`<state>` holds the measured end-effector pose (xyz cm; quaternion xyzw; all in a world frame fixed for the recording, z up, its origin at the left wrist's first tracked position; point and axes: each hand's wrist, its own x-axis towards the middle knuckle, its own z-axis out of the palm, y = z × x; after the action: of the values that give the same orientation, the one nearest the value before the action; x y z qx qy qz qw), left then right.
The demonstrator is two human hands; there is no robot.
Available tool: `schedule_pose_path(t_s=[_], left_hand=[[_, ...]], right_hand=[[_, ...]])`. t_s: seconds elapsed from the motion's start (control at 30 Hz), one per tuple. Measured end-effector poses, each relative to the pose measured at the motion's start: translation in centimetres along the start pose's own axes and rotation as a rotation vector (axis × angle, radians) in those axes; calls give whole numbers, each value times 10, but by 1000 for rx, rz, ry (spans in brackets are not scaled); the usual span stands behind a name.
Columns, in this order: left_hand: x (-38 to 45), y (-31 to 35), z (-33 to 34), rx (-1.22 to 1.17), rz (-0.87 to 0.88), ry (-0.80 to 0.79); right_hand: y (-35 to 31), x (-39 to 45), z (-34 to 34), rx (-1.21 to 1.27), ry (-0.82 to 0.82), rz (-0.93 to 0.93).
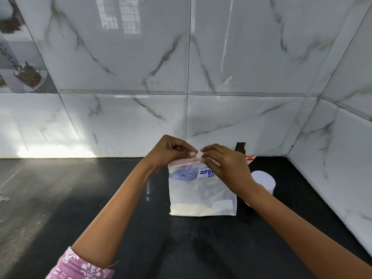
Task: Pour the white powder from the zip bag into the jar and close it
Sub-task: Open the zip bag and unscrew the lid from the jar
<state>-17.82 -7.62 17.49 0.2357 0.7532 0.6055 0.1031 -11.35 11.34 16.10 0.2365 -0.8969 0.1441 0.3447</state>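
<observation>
Marble-veined wall tiles rise behind our dark worktop, where we hold the zip bag upright, its bottom edge on the surface and white powder settled low inside. Our left hand and right hand both pinch its red zip strip with curled fingers. Just right of the bag stands the jar, white-topped and partly hidden by our right wrist.
</observation>
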Motion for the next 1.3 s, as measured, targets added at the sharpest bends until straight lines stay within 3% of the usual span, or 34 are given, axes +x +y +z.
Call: schedule_pose_path(t_s=[0.2, 0.5, 0.63, 0.77, 0.87, 1.0, 1.1, 1.3], left_hand=[[-5, 6, 2, 2, -33, -17], [-10, 7, 1, -63, -29, 43], [-12, 8, 3, -87, -11, 125], [-19, 14, 7, 323, 243, 230], [-30, 21, 7, 728, 508, 162], [-35, 19, 3, 1211, 522, 74], [-38, 16, 5, 1299, 512, 119], [-43, 3, 0, 1159, 438, 69]], right_hand=[[-7, 2, 1, 48, -46, 89], [-12, -7, 10, -106, 176, -102], [-15, -4, 12, -96, 119, -71], [-14, 2, 14, -93, -86, 63], [-8, 4, 13, -101, -151, 105], [-1, 7, 9, -58, -213, 151], [6, 7, 2, -16, -257, 182], [38, -3, -20, -14, -341, 146]])
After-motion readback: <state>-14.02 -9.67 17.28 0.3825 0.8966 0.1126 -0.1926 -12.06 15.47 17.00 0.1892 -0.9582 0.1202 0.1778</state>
